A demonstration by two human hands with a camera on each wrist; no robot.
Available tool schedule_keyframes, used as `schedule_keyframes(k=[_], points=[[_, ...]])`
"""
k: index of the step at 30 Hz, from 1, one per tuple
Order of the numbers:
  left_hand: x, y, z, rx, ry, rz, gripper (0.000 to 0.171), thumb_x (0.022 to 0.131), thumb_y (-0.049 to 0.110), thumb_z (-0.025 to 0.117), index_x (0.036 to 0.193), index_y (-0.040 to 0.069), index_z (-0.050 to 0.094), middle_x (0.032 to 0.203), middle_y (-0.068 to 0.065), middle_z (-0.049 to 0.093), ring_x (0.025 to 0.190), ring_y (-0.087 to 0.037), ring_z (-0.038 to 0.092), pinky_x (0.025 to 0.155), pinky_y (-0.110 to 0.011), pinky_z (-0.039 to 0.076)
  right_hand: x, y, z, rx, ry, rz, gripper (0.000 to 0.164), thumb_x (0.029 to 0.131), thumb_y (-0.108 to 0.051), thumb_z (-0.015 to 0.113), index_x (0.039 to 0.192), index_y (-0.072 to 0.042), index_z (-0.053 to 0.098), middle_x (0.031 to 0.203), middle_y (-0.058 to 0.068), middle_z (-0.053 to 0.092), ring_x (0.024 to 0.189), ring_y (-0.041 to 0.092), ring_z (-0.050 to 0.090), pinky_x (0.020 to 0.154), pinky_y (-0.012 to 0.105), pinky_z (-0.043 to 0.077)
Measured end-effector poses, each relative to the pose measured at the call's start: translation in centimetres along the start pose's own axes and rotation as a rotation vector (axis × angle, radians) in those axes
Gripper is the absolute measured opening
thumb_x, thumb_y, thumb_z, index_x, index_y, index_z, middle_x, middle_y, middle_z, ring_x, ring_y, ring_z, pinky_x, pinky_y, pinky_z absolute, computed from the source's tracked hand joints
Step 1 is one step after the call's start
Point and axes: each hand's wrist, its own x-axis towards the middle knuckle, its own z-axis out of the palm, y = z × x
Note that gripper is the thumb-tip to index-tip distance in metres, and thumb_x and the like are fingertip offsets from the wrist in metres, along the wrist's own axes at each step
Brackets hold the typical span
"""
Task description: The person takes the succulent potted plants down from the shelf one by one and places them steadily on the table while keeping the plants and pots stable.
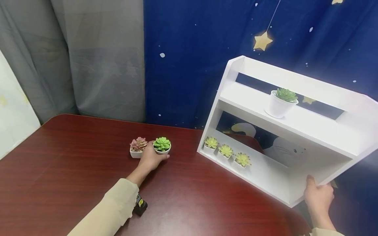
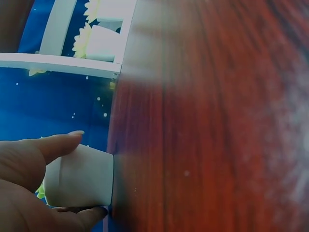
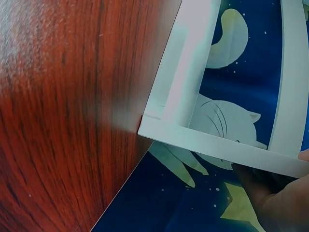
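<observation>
My left hand (image 1: 150,158) grips a bright green succulent in a small white pot (image 1: 162,146). In the left wrist view, thumb and fingers lie on either side of the white pot (image 2: 84,176), at the tabletop. Just left of that hand, a reddish succulent in a white pot (image 1: 136,150) is on the table. My right hand (image 1: 319,196) holds the right side panel of a white two-tier shelf (image 1: 322,132), low down; in the right wrist view part of the hand (image 3: 282,205) is behind the panel.
On the upper tier is a larger potted green succulent (image 1: 280,104). Several yellow-green potted succulents, one of them the left end pot (image 1: 210,146), line the lower tier. The shelf stands angled on the reddish-brown table (image 1: 73,170). Behind hang a grey curtain (image 1: 106,59) and a blue starry curtain (image 1: 183,65).
</observation>
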Motion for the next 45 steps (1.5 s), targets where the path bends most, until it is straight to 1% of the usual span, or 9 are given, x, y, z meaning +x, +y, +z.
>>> schedule_keyframes(k=[4,9,12,19,22,32,37,42,45], points=[[-0.4,0.4,-0.2,-0.019,0.004,-0.018,0.088,0.078,0.02,0.084,0.144,-0.013,0.037,0.143,-0.033,0.05,0.136,-0.045,0.048,0.117,-0.055,0.038,-0.1,-0.1,0.0,-0.001,0.001,-0.003,0.056,0.105,-0.028,0.038,0.146,0.008,0.04,0.138,0.039,0.049,0.13,0.057,0.044,0.111,0.07,0.032],[-0.6,0.6,-0.3,-0.021,0.003,-0.023,0.092,0.078,0.025,0.085,0.145,-0.014,0.035,0.143,-0.034,0.048,0.136,-0.046,0.047,0.117,-0.055,0.037,-0.2,-0.2,0.1,0.001,-0.002,-0.01,0.055,0.105,-0.027,0.038,0.148,0.008,0.038,0.138,0.039,0.049,0.13,0.058,0.045,0.11,0.071,0.033],[-0.6,0.9,-0.2,-0.045,-0.003,-0.027,0.094,0.078,0.025,0.084,0.146,-0.015,0.033,0.145,-0.035,0.046,0.138,-0.046,0.044,0.118,-0.056,0.035,-0.2,-0.1,0.0,0.001,0.008,-0.02,0.055,0.105,-0.027,0.038,0.147,0.008,0.039,0.137,0.039,0.05,0.129,0.058,0.045,0.109,0.071,0.033],[-0.7,2.1,-0.5,-0.155,-0.057,-0.12,0.103,0.084,0.027,0.08,0.156,-0.008,0.016,0.16,-0.032,0.028,0.15,-0.043,0.029,0.125,-0.054,0.026,-0.2,0.0,-0.1,-0.006,0.001,-0.017,0.056,0.106,-0.028,0.036,0.151,0.005,0.036,0.14,0.039,0.049,0.129,0.058,0.046,0.107,0.072,0.036],[-0.8,2.4,-0.7,-0.19,-0.069,-0.134,0.103,0.085,0.025,0.079,0.157,-0.008,0.014,0.162,-0.031,0.025,0.151,-0.042,0.026,0.126,-0.053,0.024,-0.2,0.0,-0.1,-0.009,0.001,-0.015,0.056,0.107,-0.028,0.036,0.151,0.005,0.035,0.14,0.038,0.048,0.129,0.059,0.046,0.107,0.072,0.036],[-1.5,2.6,-1.3,-0.209,-0.106,-0.159,0.103,0.085,0.026,0.078,0.159,-0.004,0.013,0.164,-0.028,0.022,0.153,-0.041,0.024,0.126,-0.054,0.021,-0.2,0.1,0.0,0.002,-0.002,-0.021,0.055,0.107,-0.028,0.036,0.152,0.004,0.035,0.141,0.038,0.048,0.13,0.058,0.046,0.107,0.072,0.037],[-2.1,2.8,-1.6,-0.241,-0.121,-0.143,0.104,0.086,0.024,0.077,0.158,-0.006,0.009,0.164,-0.03,0.018,0.154,-0.042,0.02,0.126,-0.055,0.019,-0.2,0.1,0.0,0.0,0.0,-0.023,0.055,0.107,-0.027,0.036,0.152,0.004,0.035,0.141,0.038,0.048,0.13,0.059,0.046,0.107,0.071,0.037],[-3.0,3.5,-2.6,-0.258,-0.142,-0.141,0.105,0.089,0.025,0.074,0.159,-0.005,0.002,0.166,-0.031,0.011,0.156,-0.042,0.013,0.127,-0.056,0.015,-0.2,0.1,0.0,0.0,0.004,-0.025,0.055,0.106,-0.027,0.037,0.15,0.005,0.036,0.139,0.039,0.049,0.129,0.059,0.047,0.106,0.072,0.038],[-3.6,4.1,-3.1,-0.27,-0.15,-0.136,0.106,0.089,0.028,0.075,0.16,-0.003,0.002,0.165,-0.03,0.014,0.155,-0.041,0.016,0.126,-0.057,0.018,-0.2,0.1,0.0,0.001,0.011,-0.031,0.054,0.106,-0.026,0.037,0.149,0.006,0.037,0.138,0.039,0.049,0.128,0.059,0.046,0.106,0.072,0.037]])
